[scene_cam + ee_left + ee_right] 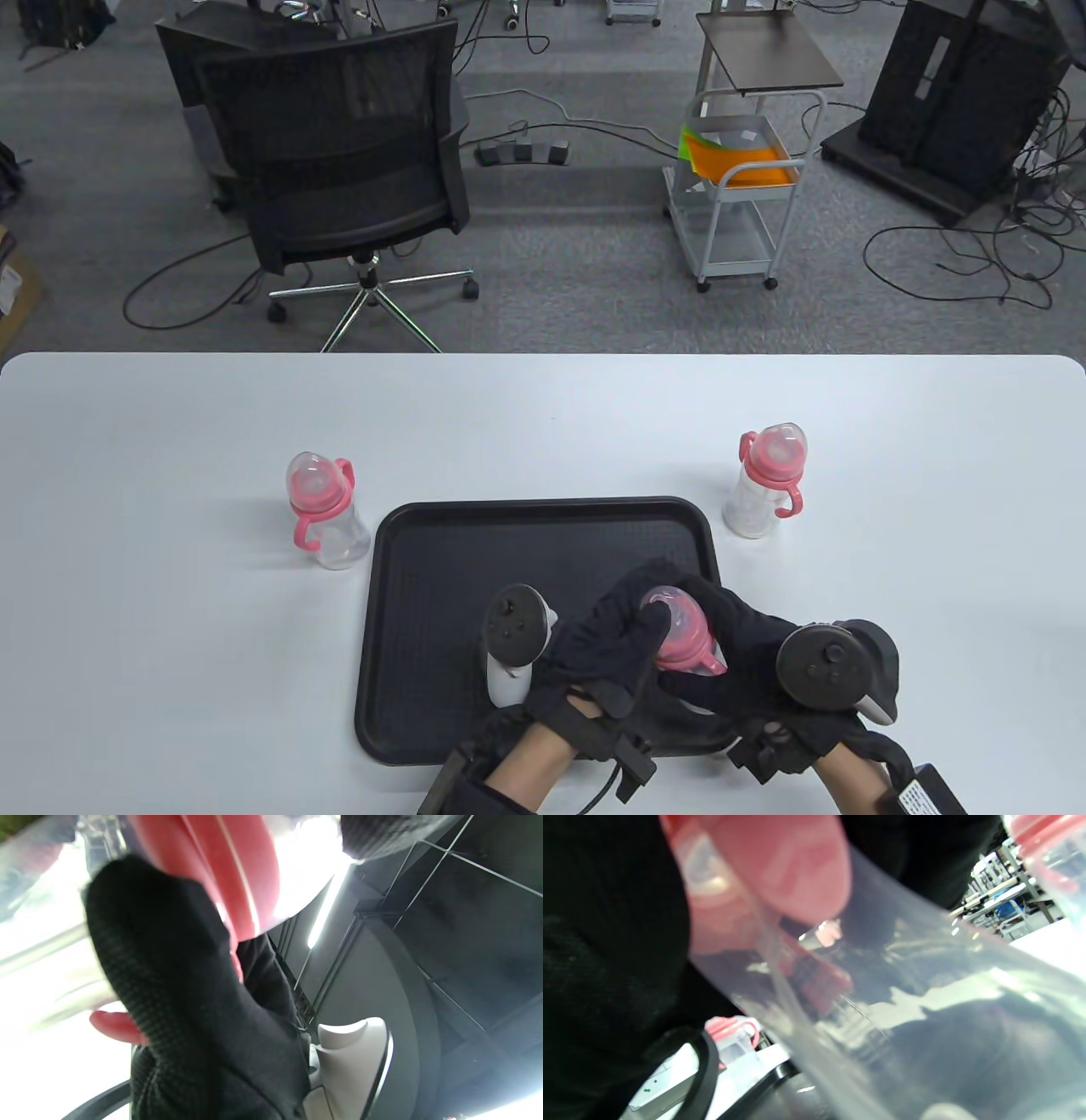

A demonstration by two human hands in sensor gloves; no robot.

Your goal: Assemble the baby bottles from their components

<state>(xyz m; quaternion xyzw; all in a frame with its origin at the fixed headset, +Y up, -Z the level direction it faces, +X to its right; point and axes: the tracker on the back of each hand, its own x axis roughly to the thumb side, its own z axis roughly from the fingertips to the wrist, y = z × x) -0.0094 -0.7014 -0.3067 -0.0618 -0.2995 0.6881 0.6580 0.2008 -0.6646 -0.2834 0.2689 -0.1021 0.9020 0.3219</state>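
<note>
On table: three bottles [759, 480], apparently.

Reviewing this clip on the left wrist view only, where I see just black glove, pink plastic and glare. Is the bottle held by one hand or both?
Observer: Both. In the table view the left hand and right hand wrap the held bottle above the black tray.
Operator: Any finished bottles around?
Observer: Two stand upright on the white table, off the tray: the left bottle and the right bottle.
Operator: Can you see the held bottle's body?
Observer: Yes, the right wrist view shows it clear.
</note>
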